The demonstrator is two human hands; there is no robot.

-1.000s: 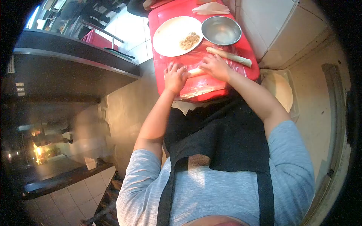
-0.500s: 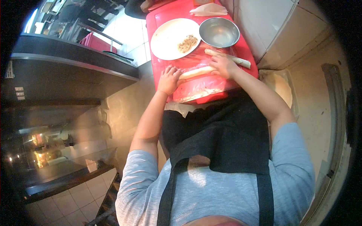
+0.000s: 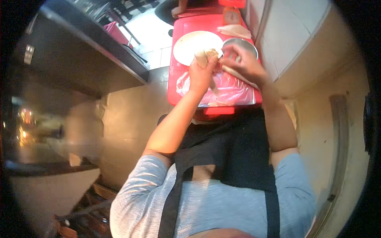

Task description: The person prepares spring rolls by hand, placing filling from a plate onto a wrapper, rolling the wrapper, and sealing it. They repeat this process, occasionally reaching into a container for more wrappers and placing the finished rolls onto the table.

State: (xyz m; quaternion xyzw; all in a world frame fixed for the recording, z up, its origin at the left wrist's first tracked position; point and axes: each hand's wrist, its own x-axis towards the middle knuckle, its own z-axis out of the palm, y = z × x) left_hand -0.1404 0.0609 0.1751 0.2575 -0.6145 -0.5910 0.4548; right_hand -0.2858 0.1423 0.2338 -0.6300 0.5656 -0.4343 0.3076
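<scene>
My left hand is closed around a pale roll, raised and tilted over the near edge of the white plate. Brown filling lies on the plate's right side. My right hand, blurred, hovers with fingers apart at the near side of the metal bowl and holds nothing that I can see. Another pale roll rests beneath it at the right. Clear plastic sheeting covers the near part of the red table.
At the table's far end are a folded pale cloth and an orange scale-like object. Another person's hand shows beyond the far left corner. A tiled wall borders the right side.
The roll has been lifted off the plastic in my left hand and tilted up near the plate. My right hand has let go of it and moved up toward the bowl. The view has shifted.
</scene>
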